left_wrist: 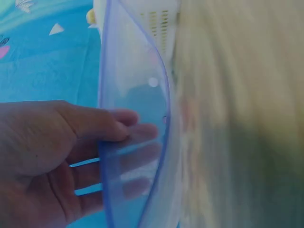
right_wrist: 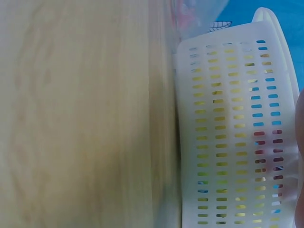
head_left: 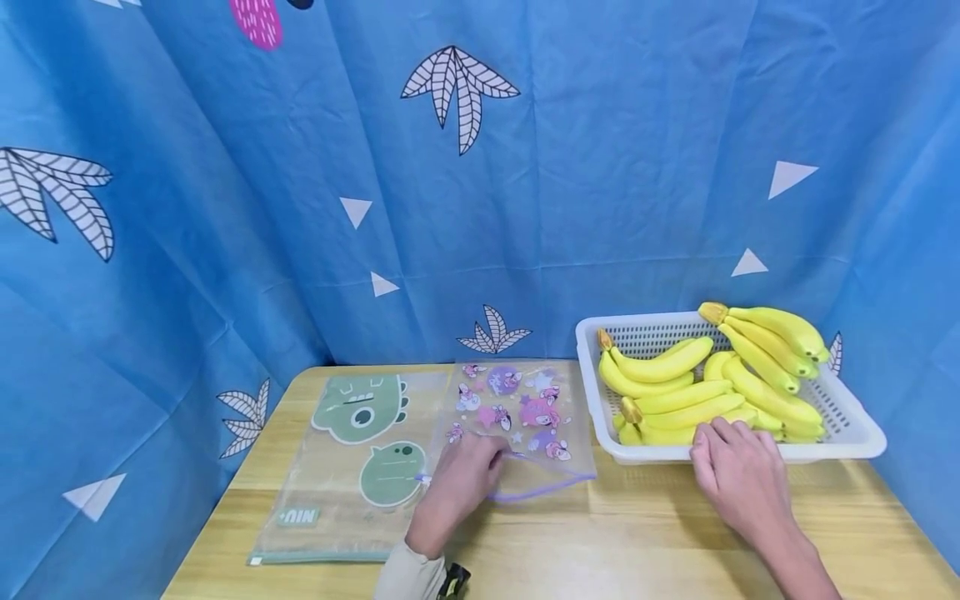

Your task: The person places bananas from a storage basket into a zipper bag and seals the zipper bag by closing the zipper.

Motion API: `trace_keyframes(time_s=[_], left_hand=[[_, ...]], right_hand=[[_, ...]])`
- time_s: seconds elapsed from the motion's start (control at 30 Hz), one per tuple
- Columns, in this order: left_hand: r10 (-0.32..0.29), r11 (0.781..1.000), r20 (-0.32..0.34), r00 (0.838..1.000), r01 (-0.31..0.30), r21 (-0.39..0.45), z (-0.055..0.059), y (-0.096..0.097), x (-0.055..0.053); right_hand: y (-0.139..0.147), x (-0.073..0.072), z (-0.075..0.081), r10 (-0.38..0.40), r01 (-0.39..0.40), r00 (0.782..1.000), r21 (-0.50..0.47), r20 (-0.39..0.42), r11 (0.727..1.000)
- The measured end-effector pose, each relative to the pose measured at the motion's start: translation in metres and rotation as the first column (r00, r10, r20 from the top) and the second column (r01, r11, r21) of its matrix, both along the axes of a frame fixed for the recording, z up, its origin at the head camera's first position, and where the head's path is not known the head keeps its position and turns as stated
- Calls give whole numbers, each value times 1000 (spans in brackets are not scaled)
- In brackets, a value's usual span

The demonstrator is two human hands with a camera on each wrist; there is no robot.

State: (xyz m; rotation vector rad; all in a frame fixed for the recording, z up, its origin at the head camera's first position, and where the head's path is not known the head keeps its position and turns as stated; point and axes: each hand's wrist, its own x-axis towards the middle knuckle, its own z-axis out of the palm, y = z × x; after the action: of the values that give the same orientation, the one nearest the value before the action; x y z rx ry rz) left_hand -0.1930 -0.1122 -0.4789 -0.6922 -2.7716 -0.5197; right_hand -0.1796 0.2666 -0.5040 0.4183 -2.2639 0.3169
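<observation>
A clear zip bag [head_left: 536, 408] with pink and purple prints lies on the table, its purple zip edge toward me. My left hand [head_left: 467, 471] pinches one side of the bag's mouth. In the left wrist view, the thumb is in front of the purple strip [left_wrist: 103, 175], fingers show through the plastic, and the mouth gapes. At the front rim of a white basket [head_left: 862, 429] is my right hand [head_left: 742, 475], fingers reaching over the rim. Yellow bananas [head_left: 667, 362] in bunches fill the basket. Whether the right fingers grip anything is hidden; reddish patches show through the slots.
A larger clear bag [head_left: 292, 467] with green dinosaur prints and a green zip lies flat at left, beside the smaller bag. A blue patterned curtain [head_left: 600, 167] hangs behind and around the wooden table [head_left: 600, 550]. One banana bunch [head_left: 772, 342] rests over the basket's back rim.
</observation>
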Motion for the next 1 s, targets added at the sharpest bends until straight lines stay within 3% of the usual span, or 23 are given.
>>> trace_keyframes(time_s=[0.23,0.33,0.47,0.67,0.8,0.9,0.97,1.0], left_hand=[[87,990,-115,990,-73,119,21,-3,-6],[130,979,-196,972,-95,182,29,-4,-6],[172,955,-308,936,-82,285,37,-8,-5],[244,899,-439,865,-32,437,46,-20,-4],[336,845,-500,798,-20,535,53,-28,-4],[411,805,-533,740,-19,593,55,-34,-4],[446,781,-545,710,-12,624,56,-38,-5],[456,769,-546,703,-3,639,56,-39,-6]], right_hand=[[-2,1,-3,-1,1,1000,-2,-1,1000],[-2,1,-3,1,-1,1000,-6,-7,1000],[-1,1,-2,4,-4,1000,-10,-15,1000],[-1,-1,-1,6,-6,1000,-8,-18,1000],[0,-2,-1,7,-7,1000,-7,-17,1000],[0,-1,-1,11,-11,1000,-7,-4,1000],[0,0,-1,13,-13,1000,-14,11,1000],[0,1,0,13,-13,1000,-21,20,1000]])
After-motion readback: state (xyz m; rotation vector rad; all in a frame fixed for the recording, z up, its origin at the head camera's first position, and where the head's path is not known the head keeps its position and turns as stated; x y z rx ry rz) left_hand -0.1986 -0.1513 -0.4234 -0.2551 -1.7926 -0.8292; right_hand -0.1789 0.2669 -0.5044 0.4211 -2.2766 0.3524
